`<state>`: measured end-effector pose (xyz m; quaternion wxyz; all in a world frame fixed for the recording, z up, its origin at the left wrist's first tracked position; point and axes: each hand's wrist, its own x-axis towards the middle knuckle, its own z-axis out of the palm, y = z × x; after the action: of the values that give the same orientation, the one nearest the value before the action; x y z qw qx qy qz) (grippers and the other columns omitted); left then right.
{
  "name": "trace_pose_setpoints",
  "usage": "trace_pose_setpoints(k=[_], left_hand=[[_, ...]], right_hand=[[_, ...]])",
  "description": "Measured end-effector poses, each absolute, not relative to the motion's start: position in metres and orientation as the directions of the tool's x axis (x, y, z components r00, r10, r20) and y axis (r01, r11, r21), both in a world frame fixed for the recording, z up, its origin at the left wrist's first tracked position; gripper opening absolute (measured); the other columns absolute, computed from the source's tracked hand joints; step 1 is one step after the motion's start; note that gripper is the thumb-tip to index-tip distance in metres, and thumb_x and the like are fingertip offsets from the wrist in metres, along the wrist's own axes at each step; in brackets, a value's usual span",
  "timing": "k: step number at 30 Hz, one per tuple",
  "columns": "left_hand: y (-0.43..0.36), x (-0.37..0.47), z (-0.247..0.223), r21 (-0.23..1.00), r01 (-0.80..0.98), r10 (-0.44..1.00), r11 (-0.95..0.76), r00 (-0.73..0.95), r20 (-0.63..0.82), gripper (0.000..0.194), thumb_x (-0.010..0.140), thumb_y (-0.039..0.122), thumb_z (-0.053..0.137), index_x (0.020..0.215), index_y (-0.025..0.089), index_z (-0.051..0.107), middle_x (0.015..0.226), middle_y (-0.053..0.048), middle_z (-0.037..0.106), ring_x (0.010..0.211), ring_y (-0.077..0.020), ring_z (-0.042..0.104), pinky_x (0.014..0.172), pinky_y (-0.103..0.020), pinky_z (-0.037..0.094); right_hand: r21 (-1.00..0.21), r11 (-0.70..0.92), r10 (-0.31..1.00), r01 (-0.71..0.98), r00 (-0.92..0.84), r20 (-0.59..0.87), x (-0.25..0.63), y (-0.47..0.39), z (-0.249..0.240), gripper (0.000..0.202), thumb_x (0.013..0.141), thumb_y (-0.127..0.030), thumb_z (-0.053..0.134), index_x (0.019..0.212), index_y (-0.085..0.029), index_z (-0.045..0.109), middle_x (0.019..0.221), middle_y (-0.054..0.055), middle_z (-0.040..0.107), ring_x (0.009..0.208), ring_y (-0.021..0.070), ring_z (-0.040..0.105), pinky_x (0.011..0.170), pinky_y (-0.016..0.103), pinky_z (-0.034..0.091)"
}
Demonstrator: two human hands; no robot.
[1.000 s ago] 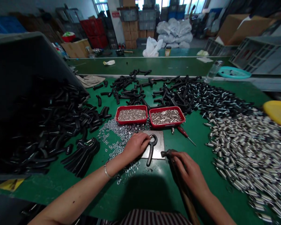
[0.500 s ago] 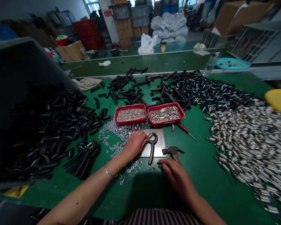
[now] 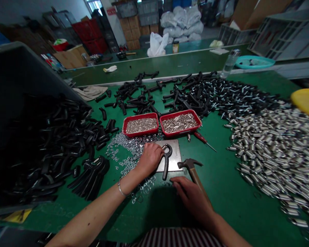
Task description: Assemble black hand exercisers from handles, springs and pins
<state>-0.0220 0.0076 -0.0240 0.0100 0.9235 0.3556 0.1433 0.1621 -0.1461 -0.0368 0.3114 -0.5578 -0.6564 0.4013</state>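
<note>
My left hand (image 3: 150,158) is closed on one side of a black hand grip strengthener (image 3: 166,163) with a coil spring at its head. The hand grip lies on a flat metal plate (image 3: 175,156), its free handle pointing toward me past the plate's edge. My right hand (image 3: 189,193) rests palm down on the green table, fingers stretched out to the left, holding nothing visible. Just to its right lies a claw hammer (image 3: 195,178), head by the plate's right edge and wooden handle running toward my forearm.
Two red trays of small metal pins (image 3: 141,125) (image 3: 180,122) stand behind the plate. Loose nuts (image 3: 126,151) spread left. A red screwdriver (image 3: 202,139) lies right. Springs (image 3: 278,151) heap at far right; black handles (image 3: 67,147) spill from a grey bin (image 3: 23,58) at left.
My right hand has shifted left and toward me, off the hammer's handle, which now shows along most of its length. My left hand stays on the hand grip. The camera view has shifted slightly.
</note>
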Motion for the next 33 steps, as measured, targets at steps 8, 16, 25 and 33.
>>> trace_pose_setpoints(k=[8,16,25,33], left_hand=[[-0.001,-0.014,-0.022,-0.167,0.577,0.55,-0.8,0.815,0.181,0.019,0.096,0.012,0.046,0.09,0.011,0.064,0.09,-0.012,0.062,0.086,-0.0266,0.052,0.081,-0.042,0.042],[-0.002,-0.026,-0.032,0.102,0.648,0.646,-0.755,0.706,0.291,0.02,0.1,0.018,0.046,0.102,0.011,0.064,0.1,-0.011,0.065,0.092,-0.0234,0.056,0.082,-0.037,0.045],[0.002,-0.029,-0.017,0.476,0.662,0.813,-0.58,0.512,0.278,0.006,0.095,0.018,0.054,0.095,0.018,0.06,0.093,-0.005,0.065,0.091,-0.0215,0.06,0.086,-0.038,0.047],[0.005,-0.037,-0.012,0.671,0.568,0.848,-0.476,0.497,0.182,0.004,0.091,0.018,0.063,0.095,0.018,0.063,0.093,-0.003,0.069,0.088,-0.0186,0.065,0.083,-0.033,0.049]], right_hand=[[-0.865,0.077,0.976,0.496,-0.215,-0.037,0.157,-0.15,-0.036,0.025,0.101,-0.023,0.042,0.115,-0.022,0.063,0.108,0.006,0.071,0.101,0.0193,0.066,0.091,0.035,0.052],[-0.653,0.122,0.992,0.747,-0.079,0.095,0.2,-0.17,-0.022,0.023,0.099,-0.027,0.046,0.117,-0.023,0.061,0.115,0.01,0.065,0.108,0.0263,0.06,0.096,0.048,0.049],[-0.56,0.037,0.999,0.828,-0.017,0.041,0.21,-0.185,-0.029,0.033,0.097,-0.029,0.048,0.13,-0.026,0.049,0.132,0.011,0.051,0.121,0.0275,0.053,0.104,0.049,0.048],[-0.627,-0.011,0.998,0.779,0.047,0.04,0.208,-0.177,-0.034,0.025,0.098,-0.031,0.044,0.121,-0.026,0.053,0.126,0.01,0.051,0.112,0.0245,0.06,0.1,0.045,0.051]])
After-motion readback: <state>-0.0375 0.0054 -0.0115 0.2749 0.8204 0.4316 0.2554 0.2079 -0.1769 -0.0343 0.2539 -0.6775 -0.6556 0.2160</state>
